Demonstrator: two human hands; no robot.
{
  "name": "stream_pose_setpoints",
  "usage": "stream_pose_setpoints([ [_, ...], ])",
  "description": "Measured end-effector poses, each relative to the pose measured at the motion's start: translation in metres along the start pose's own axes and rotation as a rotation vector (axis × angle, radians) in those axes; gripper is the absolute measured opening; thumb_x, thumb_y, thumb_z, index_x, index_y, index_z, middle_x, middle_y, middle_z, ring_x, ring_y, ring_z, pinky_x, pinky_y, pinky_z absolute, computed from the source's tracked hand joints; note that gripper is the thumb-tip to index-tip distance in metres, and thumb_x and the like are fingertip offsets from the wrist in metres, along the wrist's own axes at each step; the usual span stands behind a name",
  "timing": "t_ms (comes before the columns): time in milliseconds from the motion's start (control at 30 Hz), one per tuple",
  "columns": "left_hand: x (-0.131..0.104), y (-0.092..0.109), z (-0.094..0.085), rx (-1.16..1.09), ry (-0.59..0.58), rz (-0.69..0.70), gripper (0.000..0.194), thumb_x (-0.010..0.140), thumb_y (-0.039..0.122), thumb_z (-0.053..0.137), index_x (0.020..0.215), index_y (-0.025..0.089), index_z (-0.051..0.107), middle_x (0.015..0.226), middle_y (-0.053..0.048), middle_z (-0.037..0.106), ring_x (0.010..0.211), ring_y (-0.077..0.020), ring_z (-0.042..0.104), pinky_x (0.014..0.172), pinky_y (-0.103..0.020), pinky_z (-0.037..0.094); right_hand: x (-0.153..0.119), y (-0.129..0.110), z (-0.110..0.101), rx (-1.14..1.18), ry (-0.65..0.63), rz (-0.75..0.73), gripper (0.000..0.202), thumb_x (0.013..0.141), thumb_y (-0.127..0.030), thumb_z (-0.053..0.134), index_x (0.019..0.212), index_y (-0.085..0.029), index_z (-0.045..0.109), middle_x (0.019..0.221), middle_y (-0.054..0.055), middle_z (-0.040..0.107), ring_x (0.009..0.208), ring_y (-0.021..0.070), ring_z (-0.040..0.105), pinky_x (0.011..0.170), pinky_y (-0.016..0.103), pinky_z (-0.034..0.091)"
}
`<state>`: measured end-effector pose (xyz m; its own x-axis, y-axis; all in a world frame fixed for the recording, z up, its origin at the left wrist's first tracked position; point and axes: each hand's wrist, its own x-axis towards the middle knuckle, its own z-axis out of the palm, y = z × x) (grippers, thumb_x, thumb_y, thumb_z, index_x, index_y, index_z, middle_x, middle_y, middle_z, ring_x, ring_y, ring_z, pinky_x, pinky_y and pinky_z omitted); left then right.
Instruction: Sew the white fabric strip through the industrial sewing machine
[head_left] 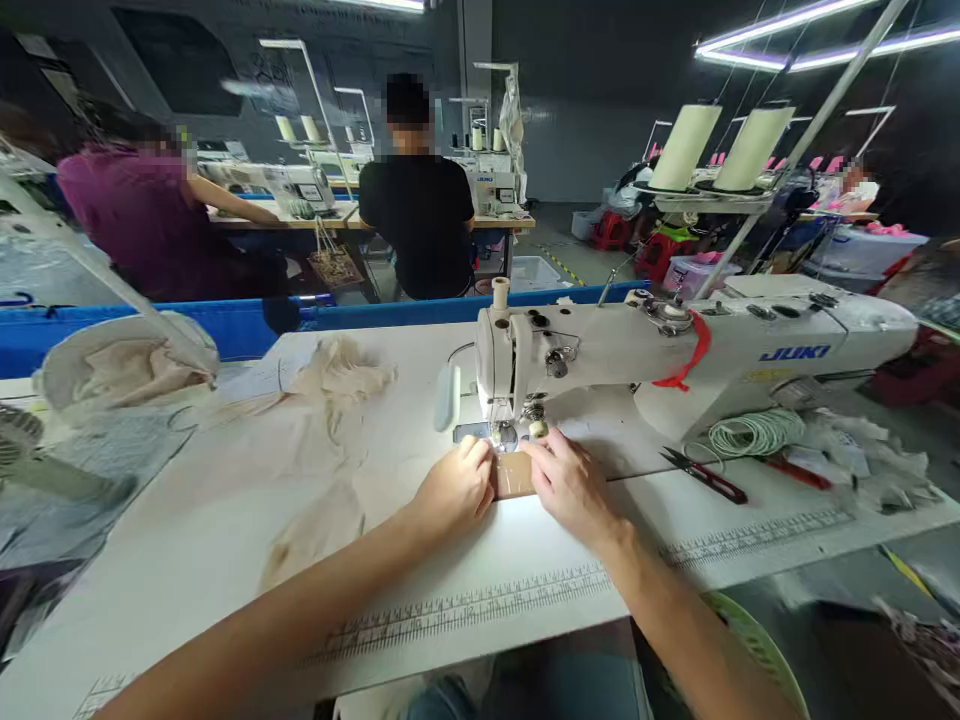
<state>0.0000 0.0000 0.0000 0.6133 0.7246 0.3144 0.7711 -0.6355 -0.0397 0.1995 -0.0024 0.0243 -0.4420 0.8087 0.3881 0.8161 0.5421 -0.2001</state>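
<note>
Both of my hands are at the needle area of a white sewing machine. My left hand, fingers curled and pressed together, lies just left of a tan plate in front of the presser foot. On the plate's right side is my right hand, thumb and fingers pinched near the foot. Whatever the fingertips hold is too small to make out. Sheer beige fabric lies on the table left of the machine.
Red-handled snips and a coil of pale green cord lie right of my right hand. A round fabric-filled container stands at left. Two people sit beyond the blue edge. Thread cones stand behind the machine.
</note>
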Motion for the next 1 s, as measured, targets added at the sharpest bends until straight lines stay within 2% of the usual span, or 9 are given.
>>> stream_pose_setpoints([
  [200,-0.004,0.000,0.002,-0.017,0.001,-0.002,0.022,0.088,0.011,0.043,0.089,0.012,0.065,0.099,-0.015,0.062,0.086,-0.0252,0.055,0.073,-0.036,0.053,-0.002,0.001,0.003,0.021,-0.014,0.020,0.032,0.092,-0.005,0.048,0.109,-0.017,0.072,0.100,0.012,0.068,0.088,0.0260,0.068,0.076,0.035,0.053],
  [300,-0.005,0.000,0.003,-0.022,0.020,0.000,0.022,0.089,0.011,0.043,0.093,0.011,0.065,0.103,-0.016,0.062,0.088,-0.0256,0.055,0.075,-0.037,0.054,0.000,0.001,0.002,0.058,-0.014,0.047,0.027,0.095,-0.010,0.048,0.109,-0.016,0.071,0.102,0.012,0.069,0.090,0.0251,0.068,0.079,0.033,0.052],
  [367,-0.005,-0.001,0.002,-0.015,0.042,0.011,0.022,0.089,0.011,0.044,0.094,0.010,0.065,0.104,-0.016,0.062,0.088,-0.0255,0.055,0.074,-0.037,0.054,0.005,0.004,0.001,0.084,-0.014,0.080,0.023,0.098,-0.015,0.048,0.106,-0.016,0.070,0.102,0.011,0.071,0.089,0.0230,0.069,0.075,0.030,0.051],
  [500,-0.006,-0.002,0.001,0.007,0.044,0.035,0.020,0.088,0.010,0.045,0.088,0.012,0.065,0.104,-0.015,0.063,0.085,-0.0244,0.054,0.073,-0.035,0.054,0.025,0.015,0.002,0.109,-0.025,0.154,0.021,0.101,-0.018,0.046,0.097,-0.017,0.067,0.084,0.006,0.073,0.074,0.0190,0.068,0.062,0.027,0.047],
  [633,-0.006,-0.002,0.001,0.009,0.032,0.035,0.021,0.088,0.009,0.044,0.084,0.012,0.064,0.102,-0.015,0.063,0.083,-0.0246,0.054,0.071,-0.036,0.054,0.035,0.023,0.006,0.115,-0.039,0.183,0.018,0.099,-0.017,0.051,0.088,-0.017,0.065,0.070,-0.001,0.068,0.061,0.0140,0.063,0.059,0.025,0.044],
  [733,-0.005,-0.001,0.000,0.012,0.024,0.033,0.020,0.087,0.009,0.045,0.084,0.011,0.065,0.101,-0.015,0.064,0.083,-0.0251,0.054,0.071,-0.036,0.054,0.029,0.021,0.007,0.109,-0.026,0.192,0.022,0.100,-0.022,0.050,0.084,-0.019,0.065,0.069,0.001,0.070,0.064,0.0151,0.063,0.059,0.025,0.040],
  [900,-0.003,-0.002,-0.003,0.019,0.010,0.014,0.021,0.087,0.008,0.045,0.086,0.011,0.066,0.103,-0.014,0.064,0.084,-0.0246,0.054,0.072,-0.035,0.053,0.019,0.013,0.008,0.106,-0.016,0.181,0.023,0.101,-0.026,0.049,0.088,-0.020,0.067,0.078,0.005,0.076,0.068,0.0167,0.066,0.058,0.025,0.035],
  [1000,0.000,-0.002,-0.004,0.015,-0.010,-0.008,0.022,0.087,0.008,0.045,0.088,0.011,0.066,0.106,-0.015,0.064,0.086,-0.0248,0.055,0.074,-0.035,0.053,0.023,0.012,0.011,0.094,-0.010,0.194,0.029,0.102,-0.027,0.048,0.081,-0.021,0.067,0.070,0.004,0.074,0.061,0.0158,0.063,0.056,0.026,0.033],
])
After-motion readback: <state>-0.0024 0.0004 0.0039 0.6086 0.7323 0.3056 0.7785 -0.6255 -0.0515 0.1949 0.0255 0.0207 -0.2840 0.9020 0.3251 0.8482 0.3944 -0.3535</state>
